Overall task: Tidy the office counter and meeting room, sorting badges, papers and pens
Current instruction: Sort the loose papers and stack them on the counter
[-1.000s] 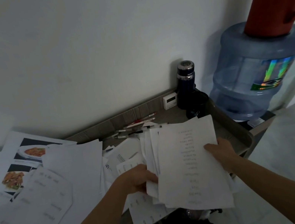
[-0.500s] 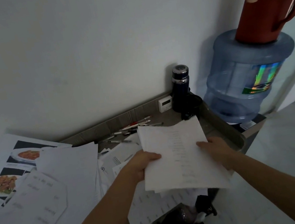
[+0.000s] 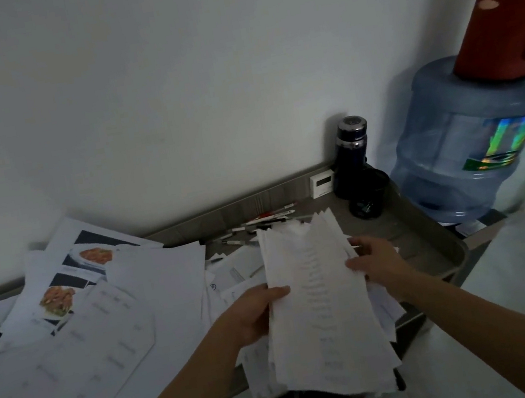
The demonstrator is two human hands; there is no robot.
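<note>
Stack (image 3: 318, 293) held over the counter (image 3: 430, 236): I see the left hand (image 3: 255, 311) at its 9 o'clock edge pinching it, thumb on top. The right hand (image 3: 375, 259) grips the 3 o'clock edge, probably to square the sheets. Pens (image 3: 268, 220) lie at 12 o'clock, beyond.

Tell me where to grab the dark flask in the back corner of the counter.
Grip the flask round its body below the silver collar, probably from the left: it stands upright, wall behind, black cup close in front, water jug to its right.
</note>
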